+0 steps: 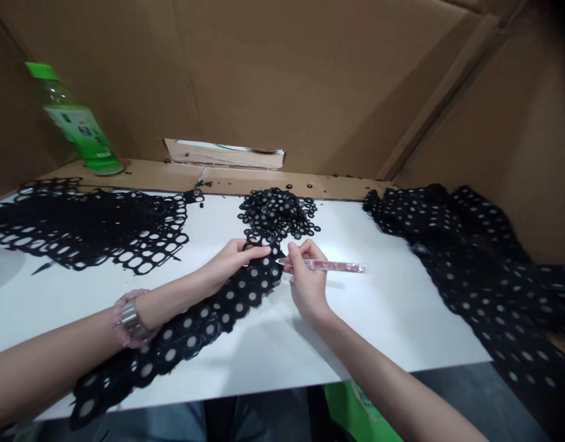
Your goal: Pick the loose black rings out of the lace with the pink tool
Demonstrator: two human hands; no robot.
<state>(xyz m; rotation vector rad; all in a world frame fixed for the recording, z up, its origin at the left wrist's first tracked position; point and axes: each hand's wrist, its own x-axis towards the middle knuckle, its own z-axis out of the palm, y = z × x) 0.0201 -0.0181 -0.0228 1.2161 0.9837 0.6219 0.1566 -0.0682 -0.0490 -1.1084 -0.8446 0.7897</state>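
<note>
A black rubber strip with rows of round pale-centred rings (204, 325) runs diagonally over the white table, under my left forearm. My left hand (234, 261) holds its far end, thumb and fingers closed on the edge. In my right hand (307, 276) is a slim tool with a pointed metal tip, like tweezers or a craft knife (342, 266), its handle wrapped in clear film. The tip touches the strip's right edge beside my left thumb. Just beyond my hands lies a heap of loose black rings (277, 212), reaching the strip's end.
Left lies a pile of black mesh scraps with empty holes (102, 221). At right, a large dotted black sheet (467, 264) hangs over the table's front edge. A green bottle (84, 132) stands at the back left. Cardboard walls (282, 73) enclose the white table (379, 319).
</note>
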